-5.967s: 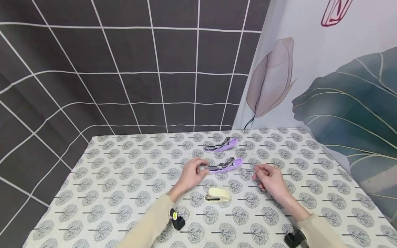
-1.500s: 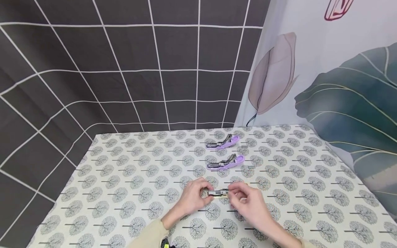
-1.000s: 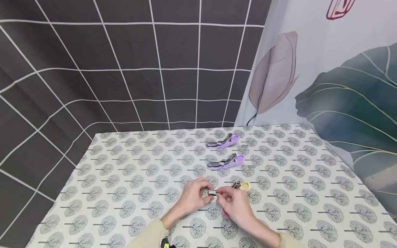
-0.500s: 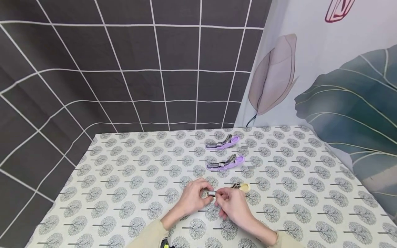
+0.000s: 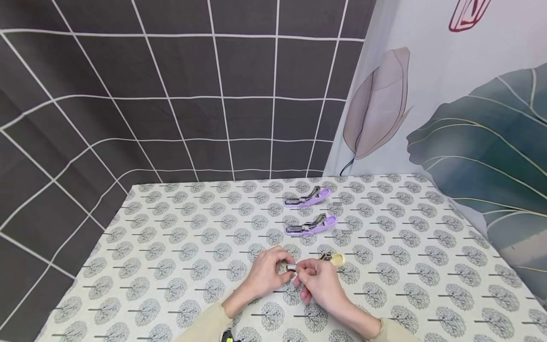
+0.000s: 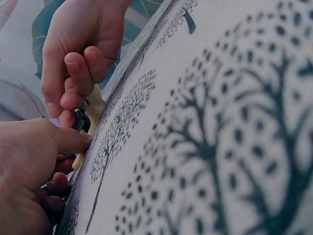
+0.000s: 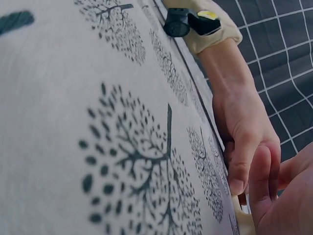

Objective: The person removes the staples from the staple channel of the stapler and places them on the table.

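Observation:
A small cream stapler (image 5: 337,260) lies on the cloth, opened out, its metal part showing beside its rounded cream end. My left hand (image 5: 266,274) holds its left end between thumb and fingers. Thumb and fingertips of my right hand (image 5: 320,281) pinch at the stapler's silver magazine (image 5: 291,267), almost meeting the left fingertips. Whether a staple strip is between them is hidden. In the left wrist view, cream plastic (image 6: 95,104) and a dark part show between both hands. The right wrist view has the left hand (image 7: 244,127) close beyond the right fingers.
Two opened purple staplers lie farther back, one nearer (image 5: 311,225) and one farther (image 5: 307,197). To their right are two grey staple strips, a near one (image 5: 347,232) and a far one (image 5: 337,204). A tree-patterned cloth (image 5: 171,266) covers the table.
Six seconds ago the cream stapler lay closed, with my hands around the nearer purple stapler. Since then it has been opened, and my right hand has shifted left along it. Lately both hands barely move.

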Motion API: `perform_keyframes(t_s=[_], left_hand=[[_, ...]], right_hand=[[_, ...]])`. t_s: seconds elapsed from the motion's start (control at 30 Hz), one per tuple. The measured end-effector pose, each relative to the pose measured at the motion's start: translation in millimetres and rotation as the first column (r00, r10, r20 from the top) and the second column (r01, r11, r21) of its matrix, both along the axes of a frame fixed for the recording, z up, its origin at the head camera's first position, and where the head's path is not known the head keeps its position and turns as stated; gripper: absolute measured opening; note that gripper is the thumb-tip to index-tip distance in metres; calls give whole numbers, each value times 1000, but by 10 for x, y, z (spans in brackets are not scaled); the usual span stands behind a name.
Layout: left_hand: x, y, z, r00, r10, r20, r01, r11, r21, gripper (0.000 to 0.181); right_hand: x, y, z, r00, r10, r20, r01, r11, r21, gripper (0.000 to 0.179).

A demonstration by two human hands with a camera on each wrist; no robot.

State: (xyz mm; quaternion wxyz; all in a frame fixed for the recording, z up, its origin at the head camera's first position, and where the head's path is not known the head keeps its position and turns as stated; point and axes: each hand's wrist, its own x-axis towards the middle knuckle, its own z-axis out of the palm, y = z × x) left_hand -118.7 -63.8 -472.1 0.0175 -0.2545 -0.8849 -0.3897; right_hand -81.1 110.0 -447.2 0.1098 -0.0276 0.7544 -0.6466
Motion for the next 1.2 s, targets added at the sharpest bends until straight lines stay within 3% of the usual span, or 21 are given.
perform_keyframes(t_s=[0.1, 0.37, 0.83, 1.2], left_hand=[[-4, 4, 0, 1000, -2, 0, 2, 1000, -2, 23], [2, 12, 4, 1000, -6, 0, 6, 1000, 11, 24], [4, -3, 6, 1000, -18, -13, 18, 1000, 5, 24], [7, -1, -1, 1000, -13, -14, 13, 1000, 20, 25]], right_hand=[[1, -19, 14, 1000, -12, -20, 12, 1000, 10, 20], [-57, -61, -12, 989, -13, -147, 36, 987, 155, 7], [-60, -53, -32, 981, 31, -194, 9, 979, 202, 12], [-43, -49, -21, 979, 1, -203, 33, 986, 165, 11]])
